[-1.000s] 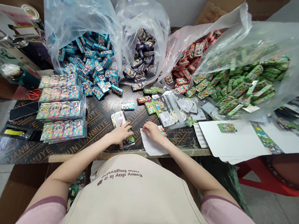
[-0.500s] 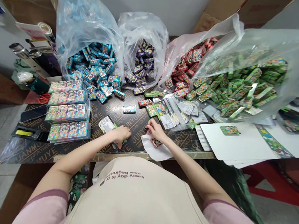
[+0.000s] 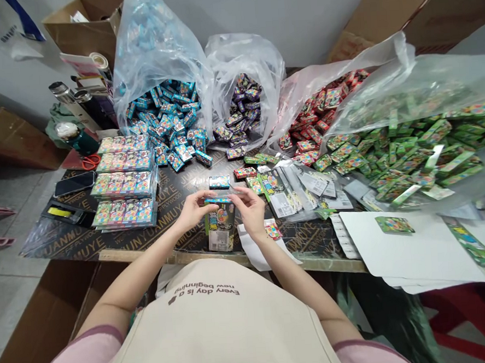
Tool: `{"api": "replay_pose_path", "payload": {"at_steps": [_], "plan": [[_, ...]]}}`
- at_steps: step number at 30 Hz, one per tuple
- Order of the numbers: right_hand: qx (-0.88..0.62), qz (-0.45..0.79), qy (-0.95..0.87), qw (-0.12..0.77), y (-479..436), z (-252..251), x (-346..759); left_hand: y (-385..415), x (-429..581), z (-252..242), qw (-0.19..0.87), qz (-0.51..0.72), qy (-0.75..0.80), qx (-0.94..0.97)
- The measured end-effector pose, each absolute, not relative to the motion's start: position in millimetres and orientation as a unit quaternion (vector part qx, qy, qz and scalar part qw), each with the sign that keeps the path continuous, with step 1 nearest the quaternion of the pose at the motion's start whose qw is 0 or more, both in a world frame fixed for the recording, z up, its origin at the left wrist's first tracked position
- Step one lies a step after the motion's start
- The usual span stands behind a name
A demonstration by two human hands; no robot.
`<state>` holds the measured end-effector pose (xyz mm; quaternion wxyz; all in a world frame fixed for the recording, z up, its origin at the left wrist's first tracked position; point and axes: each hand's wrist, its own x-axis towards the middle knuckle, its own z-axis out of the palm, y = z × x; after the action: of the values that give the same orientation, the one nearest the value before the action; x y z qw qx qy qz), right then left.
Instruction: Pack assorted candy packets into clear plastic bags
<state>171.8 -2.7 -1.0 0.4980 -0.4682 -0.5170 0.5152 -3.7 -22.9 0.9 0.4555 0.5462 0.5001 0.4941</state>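
My left hand (image 3: pixel 197 209) and my right hand (image 3: pixel 248 207) pinch the two sides of the top of a clear packet (image 3: pixel 220 226) near the front edge of the table. The packet has a dark and green printed card with a white label. Its mouth is at the fingertips, where a blue strip shows. Just beyond lies a small blue box (image 3: pixel 219 182). A red box (image 3: pixel 272 230) rests on white paper (image 3: pixel 250 251) beside my right wrist.
Stacked packs (image 3: pixel 123 183) stand at the left by a phone (image 3: pixel 75 183). Open bags of blue (image 3: pixel 164 109), purple (image 3: pixel 242 110), red (image 3: pixel 323 102) and green boxes (image 3: pixel 409 149) line the back. Flat packets (image 3: pixel 282 195) and white sheets (image 3: pixel 361 234) lie right.
Both hands have come together and now hold the packet, which lay under my left hand before. The view has shifted, so the table's things appear farther right.
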Motion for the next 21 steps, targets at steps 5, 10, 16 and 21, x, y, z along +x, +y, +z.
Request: {"api": "replay_pose_path", "payload": {"at_steps": [5, 10, 16, 21], "plan": [[-0.438, 0.532, -0.520, 0.505, -5.9, 4.5, 170.7, -29.6, -3.9, 9.3, 0.491, 0.479, 0.517, 0.513], [-0.460, 0.518, -0.516, 0.504, -9.0, 11.0, 175.9, -21.4, -5.8, 15.2, 0.543, 0.479, 0.511, 0.464], [-0.448, 0.531, -0.539, 0.475, -11.5, 14.3, 183.2, -22.3, -4.7, 22.3, 0.542, 0.453, 0.511, 0.491], [-0.455, 0.529, -0.543, 0.467, -10.0, 15.0, 187.0, -27.7, -5.6, 32.2, 0.486, 0.402, 0.509, 0.586]]}}
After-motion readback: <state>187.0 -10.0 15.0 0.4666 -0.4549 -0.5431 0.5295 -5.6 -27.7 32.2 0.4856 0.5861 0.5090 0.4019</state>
